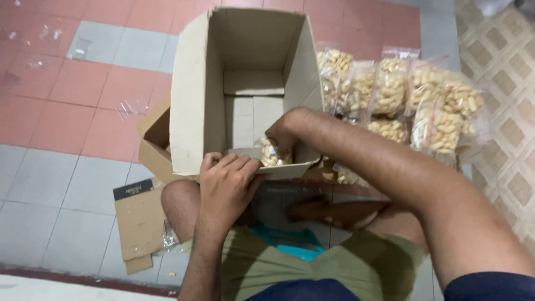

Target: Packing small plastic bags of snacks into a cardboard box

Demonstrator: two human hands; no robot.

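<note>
The right hand (283, 134) holds a clear bag of pale nuts (271, 154) inside the cardboard box (192, 95), fingers closed on it, while the left hand (225, 187), at 8 o'clock from the bag, grips the near wall.

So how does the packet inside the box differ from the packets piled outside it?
The packet in the box is single, gripped by the right hand, half hidden behind the box wall. The outside packets are many, untouched, leaning together on the floor. Both are clear bags of pale nuts.

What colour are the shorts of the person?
Olive green shorts, with a teal part at the waist; head view.
</note>
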